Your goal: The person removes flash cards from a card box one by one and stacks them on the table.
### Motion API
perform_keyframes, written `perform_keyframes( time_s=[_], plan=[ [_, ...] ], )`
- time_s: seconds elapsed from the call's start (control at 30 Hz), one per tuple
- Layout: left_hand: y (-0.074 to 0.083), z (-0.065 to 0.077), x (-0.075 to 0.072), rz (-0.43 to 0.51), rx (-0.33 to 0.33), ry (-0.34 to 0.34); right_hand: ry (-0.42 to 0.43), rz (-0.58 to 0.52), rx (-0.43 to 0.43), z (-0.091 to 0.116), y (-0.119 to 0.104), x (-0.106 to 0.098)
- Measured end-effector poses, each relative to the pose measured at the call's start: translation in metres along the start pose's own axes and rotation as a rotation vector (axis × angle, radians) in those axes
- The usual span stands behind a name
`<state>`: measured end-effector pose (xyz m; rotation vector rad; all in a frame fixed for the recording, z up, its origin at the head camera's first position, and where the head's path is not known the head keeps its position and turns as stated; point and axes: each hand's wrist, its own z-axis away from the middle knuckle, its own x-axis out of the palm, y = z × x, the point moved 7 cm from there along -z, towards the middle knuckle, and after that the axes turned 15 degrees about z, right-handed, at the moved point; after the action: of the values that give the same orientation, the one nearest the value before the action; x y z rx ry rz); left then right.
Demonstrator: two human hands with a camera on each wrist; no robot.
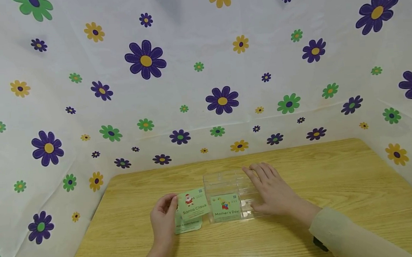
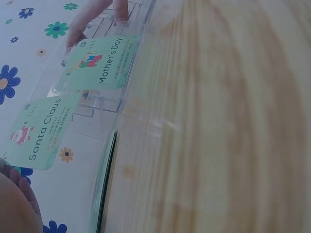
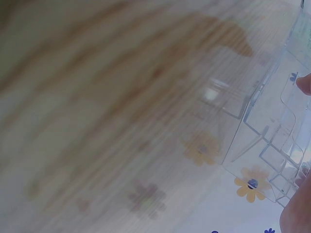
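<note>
My left hand (image 1: 163, 215) pinches a green Santa Claus card (image 1: 193, 203) by its left edge, thumb on top. The card is raised, its right edge beside a clear plastic organizer (image 1: 220, 178). Beneath it, a Mid-Autumn Festival card (image 1: 188, 226) is partly covered; in the left wrist view a thin card edge (image 2: 107, 179) shows near the table. A Mother's Day card (image 1: 226, 208) stands in the organizer's front left section. My right hand (image 1: 270, 189) holds the organizer's right part, fingers over the back and thumb at the front; the right wrist view shows only part of it.
The organizer's stepped dividers (image 3: 272, 145) are see-through. It stands on a light wooden table (image 1: 143, 195), whose back edge meets a white flowered cloth (image 1: 189, 86) that also hangs at both sides. Something dark (image 1: 320, 244) shows under my right sleeve.
</note>
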<state>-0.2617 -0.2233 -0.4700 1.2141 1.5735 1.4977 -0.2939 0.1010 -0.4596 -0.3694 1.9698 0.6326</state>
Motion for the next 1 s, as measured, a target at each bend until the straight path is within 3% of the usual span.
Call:
perform_keyframes(
  time_s=[0.77,1.0],
  plan=[
    [-0.002,-0.001,-0.014,-0.029,-0.036,0.023,0.002,0.001,-0.001,0.000,0.000,0.000],
    [-0.002,-0.004,-0.022,-0.051,-0.046,0.022,0.037,-0.006,-0.004,0.000,-0.001,-0.002]
  ],
)
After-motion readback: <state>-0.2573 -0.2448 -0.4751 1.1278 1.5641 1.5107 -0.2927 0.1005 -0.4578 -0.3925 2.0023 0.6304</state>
